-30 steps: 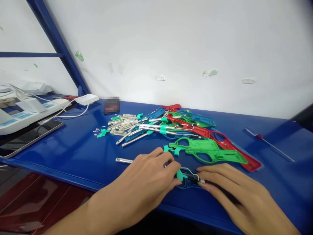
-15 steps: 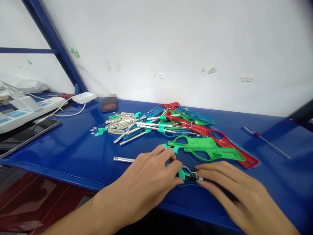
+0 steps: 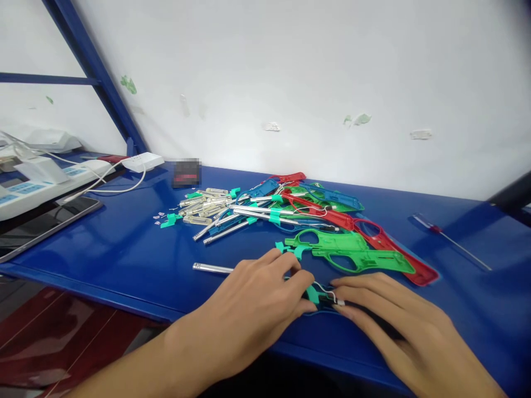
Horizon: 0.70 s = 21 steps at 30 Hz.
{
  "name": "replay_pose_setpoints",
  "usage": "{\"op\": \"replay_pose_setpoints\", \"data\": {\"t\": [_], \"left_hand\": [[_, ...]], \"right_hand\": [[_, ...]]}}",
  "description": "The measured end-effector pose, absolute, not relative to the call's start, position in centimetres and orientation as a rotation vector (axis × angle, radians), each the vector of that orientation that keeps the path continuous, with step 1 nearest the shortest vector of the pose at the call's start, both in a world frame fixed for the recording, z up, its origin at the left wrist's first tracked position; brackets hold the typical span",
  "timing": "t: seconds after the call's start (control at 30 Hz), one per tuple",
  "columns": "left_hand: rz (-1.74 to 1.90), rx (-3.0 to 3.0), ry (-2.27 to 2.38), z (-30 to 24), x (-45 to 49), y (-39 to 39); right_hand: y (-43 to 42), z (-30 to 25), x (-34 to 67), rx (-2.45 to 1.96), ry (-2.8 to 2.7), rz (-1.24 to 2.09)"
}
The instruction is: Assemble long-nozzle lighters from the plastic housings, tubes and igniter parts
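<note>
My left hand (image 3: 259, 301) is closed, thumb and fingertips pinching around a teal trigger (image 3: 312, 296) on a long-nosed lighter near the table's front edge. The lighter's metal tube (image 3: 212, 268) sticks out to the left from behind that hand. Beneath the trigger shows a strip of its blue casing (image 3: 321, 312); the rest is covered by my hands. A white wire (image 3: 322, 286) loops along the top. My right hand (image 3: 398, 318) grips the casing's other end, thumb and fingers on either side, next to the wire's white tip.
Green casing halves (image 3: 365, 253) and a red casing (image 3: 369, 237) lie just beyond my hands. Behind them is a pile of metal tubes (image 3: 257, 211) and clear fuel tanks (image 3: 205, 204). A screwdriver (image 3: 452, 240) is at right; a tablet (image 3: 45, 226) and power strip (image 3: 25, 193) at left.
My left hand and the teal trigger have shifted very slightly to the right. The right hand keeps its grip in the same place.
</note>
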<state>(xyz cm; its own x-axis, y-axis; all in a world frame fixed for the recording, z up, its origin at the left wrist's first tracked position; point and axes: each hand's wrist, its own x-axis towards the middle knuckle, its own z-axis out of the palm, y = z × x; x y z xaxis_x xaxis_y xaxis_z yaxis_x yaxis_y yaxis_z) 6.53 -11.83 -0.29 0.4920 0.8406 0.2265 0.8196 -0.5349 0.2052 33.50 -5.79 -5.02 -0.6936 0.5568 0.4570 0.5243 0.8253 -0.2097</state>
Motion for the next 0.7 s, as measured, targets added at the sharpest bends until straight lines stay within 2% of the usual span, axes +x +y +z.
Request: {"op": "replay_pose_setpoints", "data": {"t": [0.7], "left_hand": [[0.357, 2.668, 1.534, 0.4, 6.2, -11.2]], "right_hand": [[-5.8, -4.0, 32.7, -0.777, -2.451, 0.117]]}}
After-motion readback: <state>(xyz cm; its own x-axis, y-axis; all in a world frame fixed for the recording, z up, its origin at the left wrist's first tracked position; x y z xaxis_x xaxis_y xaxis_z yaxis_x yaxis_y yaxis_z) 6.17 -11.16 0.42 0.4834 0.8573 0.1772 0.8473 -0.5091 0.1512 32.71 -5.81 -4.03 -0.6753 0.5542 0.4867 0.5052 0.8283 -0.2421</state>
